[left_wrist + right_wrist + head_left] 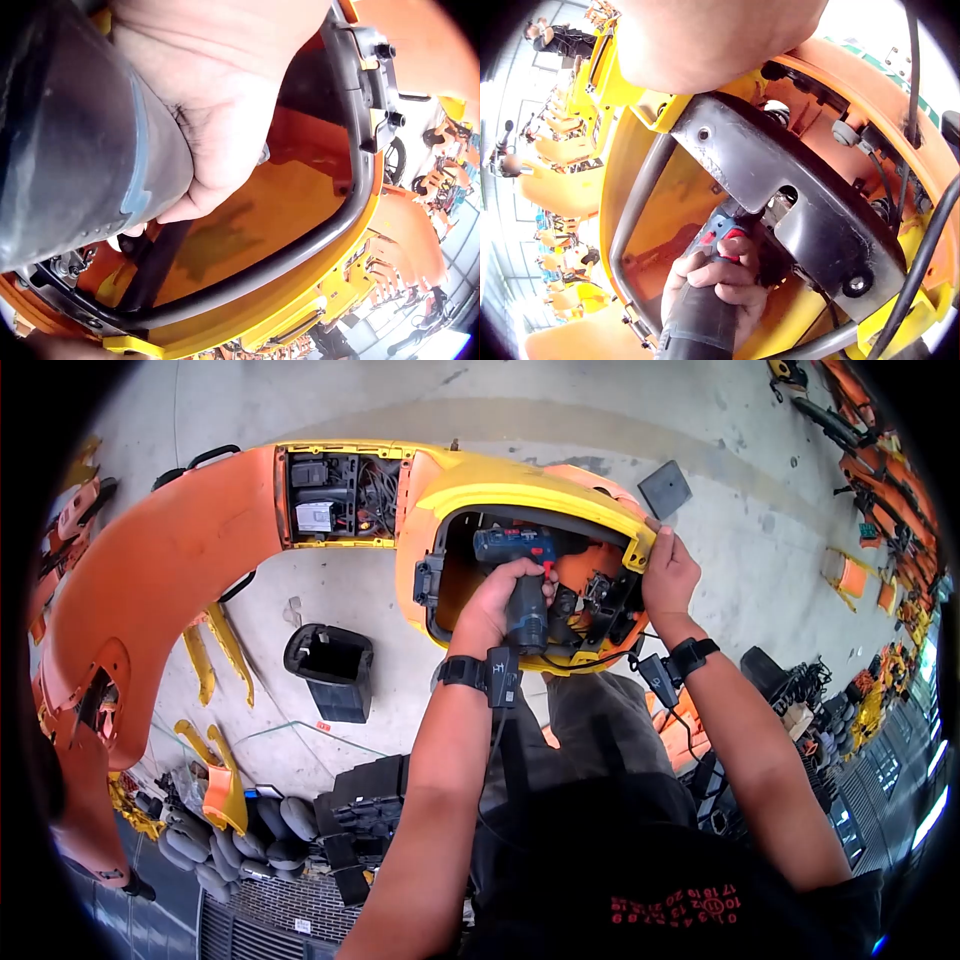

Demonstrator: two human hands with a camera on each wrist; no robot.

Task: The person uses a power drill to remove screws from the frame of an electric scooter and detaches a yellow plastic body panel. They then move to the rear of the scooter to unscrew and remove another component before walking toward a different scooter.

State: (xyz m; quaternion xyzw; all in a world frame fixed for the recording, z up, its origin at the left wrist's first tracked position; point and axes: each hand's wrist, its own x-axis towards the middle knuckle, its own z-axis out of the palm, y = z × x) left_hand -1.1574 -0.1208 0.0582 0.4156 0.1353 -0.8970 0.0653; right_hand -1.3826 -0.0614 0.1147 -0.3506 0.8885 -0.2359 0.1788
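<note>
My left hand (505,590) grips the handle of a blue-and-black cordless drill (527,615), whose head lies inside the opening of an orange-and-yellow scooter body (480,482). In the right wrist view, the fingers curl around the drill (701,319) below its red trigger, and its nose end goes behind a black bracket (780,191). The tip is hidden there. At the opening's right end, my right hand (670,575) holds the yellow rim (637,550), close beside the bracket. Much of the left wrist view is filled by the drill's dark base (82,142).
A compartment with wiring (345,495) lies open on the scooter body's left part. A black bin (335,680) and a dark square plate (665,490) sit on the concrete floor. Yellow parts (215,780) and black panels (370,795) lie near. A cable (590,663) crosses the near rim.
</note>
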